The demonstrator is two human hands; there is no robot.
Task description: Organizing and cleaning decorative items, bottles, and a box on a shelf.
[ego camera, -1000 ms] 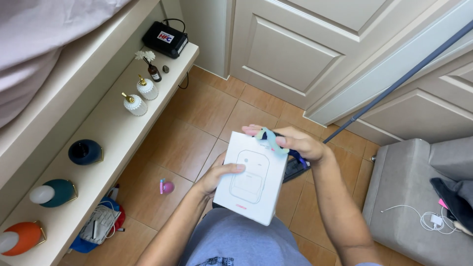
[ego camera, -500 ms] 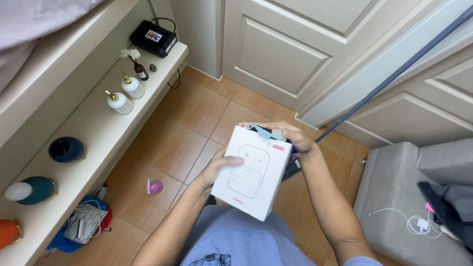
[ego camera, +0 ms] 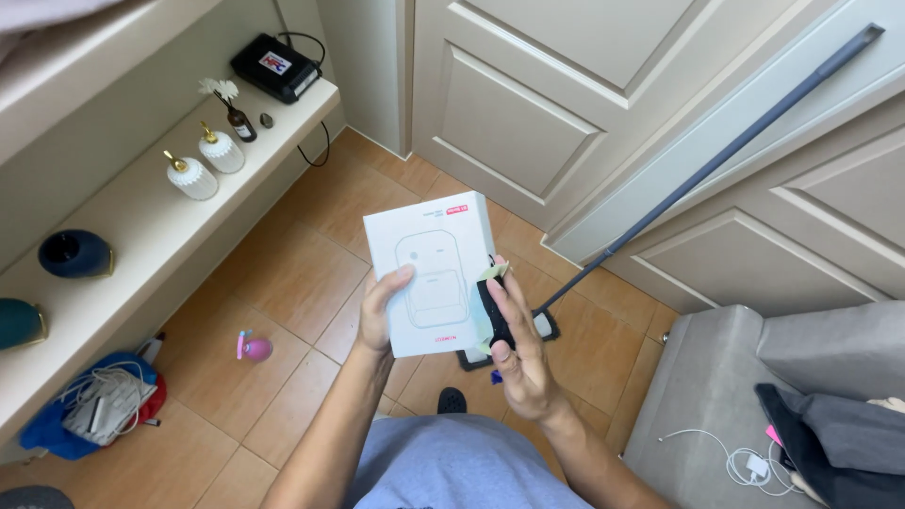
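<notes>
The flat white cardboard box with a pale line drawing on its face is held in front of the person's body, above the orange tiled floor; it is tilted, with the printed face turned up toward the head camera. The left hand supports the box from the lower left edge; its grip is narrow and closed on the box, thumb on the face, other digits hidden behind. The right hand stands along the right edge of the box with the palm turned inward and the fingers extended upward; it holds a small black block-shaped object with a pale green strip against that edge, so its grip is occupied by this object rather than the box.

To hold the box well here, as a judgement: keep the left thumb flat on the face and the support spread behind; keep the right hand steadying the edge so the box does not rotate.

Both forearms rise from the lower frame and converge at the box; the wrists are roughly straight.

Behind the hands, a long grey mop handle leans toward the cream panelled doors; a cream shelf carries two white ribbed bottles with gold tops.
</notes>
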